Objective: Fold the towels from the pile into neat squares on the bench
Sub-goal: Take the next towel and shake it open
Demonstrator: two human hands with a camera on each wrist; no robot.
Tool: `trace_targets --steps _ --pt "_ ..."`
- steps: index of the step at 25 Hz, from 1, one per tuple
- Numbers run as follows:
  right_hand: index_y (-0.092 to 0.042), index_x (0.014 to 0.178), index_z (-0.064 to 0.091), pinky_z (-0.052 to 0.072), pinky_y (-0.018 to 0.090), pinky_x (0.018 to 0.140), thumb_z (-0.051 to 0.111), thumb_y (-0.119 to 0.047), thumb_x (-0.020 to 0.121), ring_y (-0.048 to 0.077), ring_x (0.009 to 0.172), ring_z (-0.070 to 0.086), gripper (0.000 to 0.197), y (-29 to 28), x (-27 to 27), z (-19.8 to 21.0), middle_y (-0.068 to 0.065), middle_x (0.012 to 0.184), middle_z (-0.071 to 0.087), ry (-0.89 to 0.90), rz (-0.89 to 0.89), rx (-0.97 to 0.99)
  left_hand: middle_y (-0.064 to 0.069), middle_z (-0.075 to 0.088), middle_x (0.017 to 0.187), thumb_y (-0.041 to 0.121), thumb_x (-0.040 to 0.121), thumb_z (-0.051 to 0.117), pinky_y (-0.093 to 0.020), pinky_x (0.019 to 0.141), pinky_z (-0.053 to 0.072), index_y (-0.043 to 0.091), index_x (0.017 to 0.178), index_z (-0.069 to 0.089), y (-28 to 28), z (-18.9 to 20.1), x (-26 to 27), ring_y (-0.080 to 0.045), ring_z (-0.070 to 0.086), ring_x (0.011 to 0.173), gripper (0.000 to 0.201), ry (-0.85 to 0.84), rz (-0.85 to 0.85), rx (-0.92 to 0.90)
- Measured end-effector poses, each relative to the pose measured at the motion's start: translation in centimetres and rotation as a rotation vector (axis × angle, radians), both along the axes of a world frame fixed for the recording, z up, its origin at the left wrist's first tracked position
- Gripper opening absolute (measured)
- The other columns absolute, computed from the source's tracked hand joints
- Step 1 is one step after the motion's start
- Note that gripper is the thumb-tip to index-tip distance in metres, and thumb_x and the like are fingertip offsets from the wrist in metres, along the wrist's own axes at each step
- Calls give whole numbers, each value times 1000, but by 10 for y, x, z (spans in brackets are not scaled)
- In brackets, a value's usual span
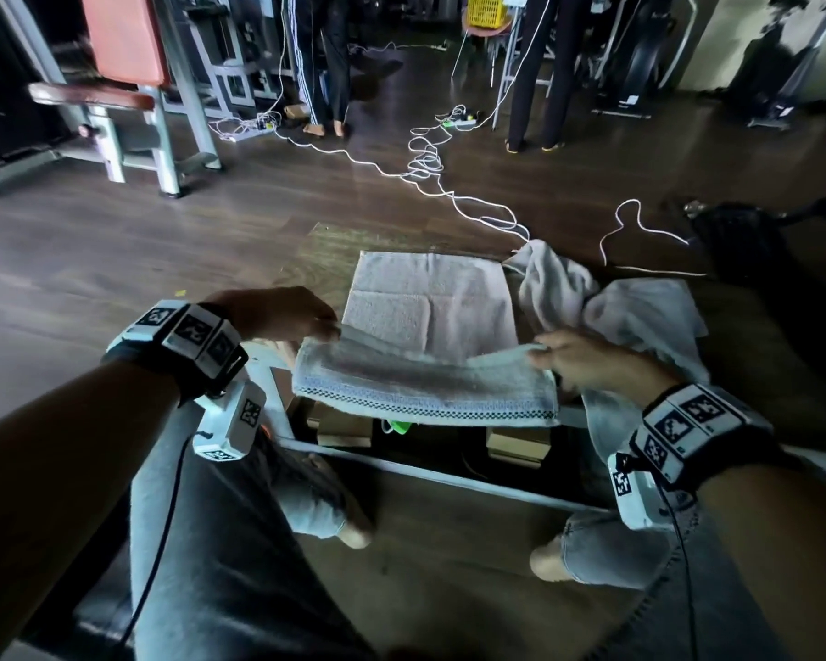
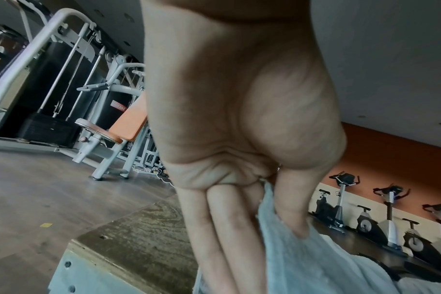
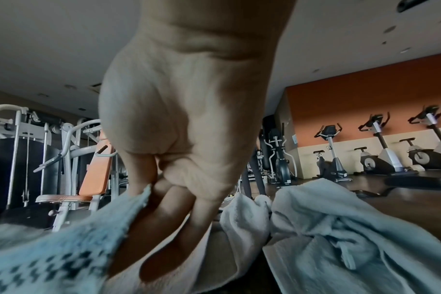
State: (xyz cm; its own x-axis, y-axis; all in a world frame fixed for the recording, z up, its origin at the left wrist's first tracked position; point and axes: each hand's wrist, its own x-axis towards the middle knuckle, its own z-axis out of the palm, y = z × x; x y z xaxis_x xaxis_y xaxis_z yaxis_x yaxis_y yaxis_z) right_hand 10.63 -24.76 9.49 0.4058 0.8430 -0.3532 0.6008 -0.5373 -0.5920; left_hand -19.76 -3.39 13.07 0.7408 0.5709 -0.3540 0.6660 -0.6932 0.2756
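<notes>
Two hands' fingers pinching towel corners, above folded towel on bench.

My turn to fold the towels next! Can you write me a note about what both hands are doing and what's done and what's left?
Left hand: pinches the left end of the checker-edged towel.
Right hand: pinches its right end. The towel hangs between them over the bench's near edge.
Done: one folded towel lies flat on the bench.
Left: finish this towel, then the crumpled pile to the right.
</notes>
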Motion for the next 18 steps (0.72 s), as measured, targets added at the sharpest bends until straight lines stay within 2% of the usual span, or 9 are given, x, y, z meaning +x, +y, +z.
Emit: trace_targets --steps 1,3,5,7,10,12,14,16,18 --pt "-6 132 51 53 34 70 51 -29 101 23 84 62 39 0 2 -4 23 126 58 32 -5 25 -5 63 97 35 99 49 -17 65 41 11 107 65 2 -3 -1 -11 56 72 30 -6 11 -9" --pt "-18 116 60 58 48 81 54 -40 96 32 93 67 31 5 9 -7 21 116 64 55 -33 110 -8 65 96 33 99 52 -19 65 42 6 108 66 11 -11 1 -12 57 72 32 -93 73 -8" --pt "-25 112 61 54 54 90 54 -51 89 30 98 67 36 21 22 -11 9 109 70 15 -52 164 -5 62 84 26 97 57 -20 59 42 5 102 69 26 -22 7 -9 54 66 25 -250 207 -23" --pt "-24 120 61 52 49 95 54 -47 93 27 103 66 36 39 30 -11 1 110 69 -30 -60 226 -6 58 71 17 94 60 -23 56 41 3 90 68 37 -32 16 -15 53 62 16 -449 352 -83" --pt "-9 118 61 46 37 85 52 -32 100 29 100 63 30 78 45 -8 11 103 68 -130 -48 293 -1 58 59 16 89 65 -23 56 45 8 80 68 61 -40 33 -17 54 56 13 -599 451 -31" --pt "-10 120 61 48 37 84 50 -28 100 30 100 62 29 111 60 -9 14 103 66 -173 -93 286 -3 62 60 22 84 71 -25 56 52 11 79 71 85 -45 51 -16 58 54 13 -626 503 15" --pt "-13 123 61 50 45 93 47 -29 99 34 109 60 33 145 77 -15 16 114 63 -244 -142 258 -7 68 65 32 77 76 -36 63 60 15 76 73 116 -52 70 -23 67 61 17 -645 567 30" --pt "-12 111 65 45 44 99 46 -29 95 35 114 56 30 181 99 -24 17 121 61 -366 -141 247 -6 71 67 45 69 76 -40 69 61 20 73 72 150 -62 93 -25 70 68 26 -654 628 41" --pt "-10 98 63 50 43 89 46 -27 94 37 101 60 25 212 113 -30 20 108 65 -407 -169 235 -2 68 65 48 69 75 -35 72 59 21 68 68 179 -72 116 -24 70 71 28 -671 678 66"
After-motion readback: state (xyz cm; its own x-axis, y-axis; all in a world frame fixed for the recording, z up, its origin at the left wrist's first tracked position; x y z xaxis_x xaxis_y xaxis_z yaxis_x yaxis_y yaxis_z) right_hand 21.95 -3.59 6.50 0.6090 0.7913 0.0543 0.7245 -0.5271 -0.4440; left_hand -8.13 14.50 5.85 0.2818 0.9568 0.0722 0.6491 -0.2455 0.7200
